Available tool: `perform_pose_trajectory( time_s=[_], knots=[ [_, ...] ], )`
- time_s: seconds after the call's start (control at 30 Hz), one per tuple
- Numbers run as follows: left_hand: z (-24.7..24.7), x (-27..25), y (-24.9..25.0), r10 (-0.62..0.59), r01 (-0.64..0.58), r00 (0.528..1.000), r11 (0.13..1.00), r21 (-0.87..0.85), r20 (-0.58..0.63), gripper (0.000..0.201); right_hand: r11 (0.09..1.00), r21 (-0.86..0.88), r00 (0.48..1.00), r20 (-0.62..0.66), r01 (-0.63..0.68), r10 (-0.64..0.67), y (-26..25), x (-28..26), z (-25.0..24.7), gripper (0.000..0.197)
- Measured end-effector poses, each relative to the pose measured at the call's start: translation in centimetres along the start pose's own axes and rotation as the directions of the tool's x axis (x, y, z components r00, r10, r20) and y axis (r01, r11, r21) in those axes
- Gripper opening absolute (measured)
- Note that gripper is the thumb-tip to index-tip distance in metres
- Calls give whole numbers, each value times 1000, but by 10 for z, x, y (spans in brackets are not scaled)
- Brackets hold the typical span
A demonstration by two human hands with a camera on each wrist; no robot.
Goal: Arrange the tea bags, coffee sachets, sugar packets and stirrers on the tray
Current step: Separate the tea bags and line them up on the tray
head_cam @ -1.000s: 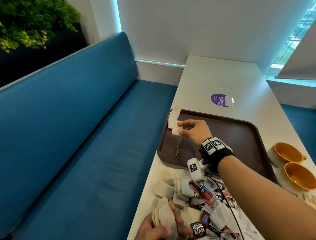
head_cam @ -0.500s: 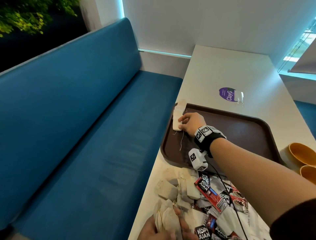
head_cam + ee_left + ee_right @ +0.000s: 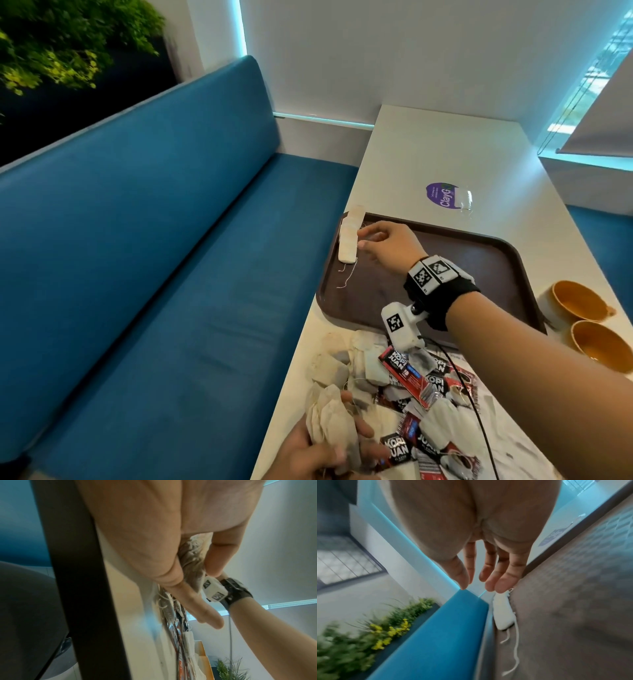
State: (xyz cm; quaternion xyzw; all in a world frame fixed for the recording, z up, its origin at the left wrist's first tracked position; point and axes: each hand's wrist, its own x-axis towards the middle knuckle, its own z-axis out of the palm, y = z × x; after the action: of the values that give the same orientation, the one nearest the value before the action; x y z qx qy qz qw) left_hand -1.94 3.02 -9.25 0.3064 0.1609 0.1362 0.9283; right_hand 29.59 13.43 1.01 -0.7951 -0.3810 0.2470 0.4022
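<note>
So the brown tray [image 3: 479,260] sits on the white table [image 3: 438,154] next to the blue bench [image 3: 154,274]; a row of tea bags [image 3: 348,240] lies overlapped along the tray's left edge, strings trailing onto the tray floor. The right hand [image 3: 387,245] hangs over that corner of the tray, fingers [image 3: 503,584] loose and nearly straight, holding nothing; the fingertips sit right by the row, and from the wrist view I honestly can't say if they touch the top bag or hover just off it.

The left hand [image 3: 315,452] is down at the near edge of the table, fingers and thumb curled round a bunch of tea bags [image 3: 332,421]; the left wrist view shows that crumpled bunch squeezed between thumb and fingers, one finger sticking out straighter.

Between the tray and the left hand there's a messy pile on the table: loose tea bags [image 3: 363,366] mixed with red and black coffee sachets [image 3: 407,377], all off the tray. Can't pick out sugar packets or stirrers in that heap.

Two orange cups [image 3: 582,318] stand just right of the tray; a purple sticker [image 3: 445,198] is on the table beyond it; a green plant [image 3: 61,44] sits behind the bench.
</note>
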Motion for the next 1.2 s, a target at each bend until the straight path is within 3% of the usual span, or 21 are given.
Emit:
perform_pose_trajectory(
  time_s=[0.03, 0.1, 0.2, 0.37, 0.47, 0.6, 0.8, 0.97, 1.2],
  knots=[
    [5, -1, 3, -8, 11, 998, 999, -47, 66, 81, 999, 55, 1000, 9, 3, -4, -6, -16, -5, 11],
    [13, -3, 5, -96, 100, 995, 988, -121, 42, 62, 989, 150, 999, 52, 1, -8, -18, -52, -12, 11],
    [25, -7, 11, -116, 115, 992, 993, -25, -38, 33, 975, 223, 994, 99, 18, -41, -25, -108, -15, 9],
    [24, -6, 3, -76, 85, 978, 996, 38, -193, 49, 983, 180, 978, 208, -30, -8, -3, -183, -3, 7],
    [28, -11, 3, -31, 44, 984, 996, 72, -176, 58, 978, 198, 966, 256, -70, 17, 14, -215, 7, 9],
    [31, -13, 0, 39, -17, 980, 994, 112, -198, 52, 952, 278, 965, 255, -129, 56, 28, -244, 19, 14],
    [36, -17, 2, 62, -21, 977, 980, 197, -203, 48, 892, 419, 973, 214, -170, 85, 36, -261, 29, 25],
    [36, -16, -1, 72, -26, 972, 979, 201, -222, 48, 907, 363, 969, 200, -212, 146, 46, -267, 35, 10],
    [32, -14, -3, 74, -46, 975, 990, 136, -210, 51, 846, 451, 948, 264, -285, 178, 48, -268, 30, 15]
  ],
)
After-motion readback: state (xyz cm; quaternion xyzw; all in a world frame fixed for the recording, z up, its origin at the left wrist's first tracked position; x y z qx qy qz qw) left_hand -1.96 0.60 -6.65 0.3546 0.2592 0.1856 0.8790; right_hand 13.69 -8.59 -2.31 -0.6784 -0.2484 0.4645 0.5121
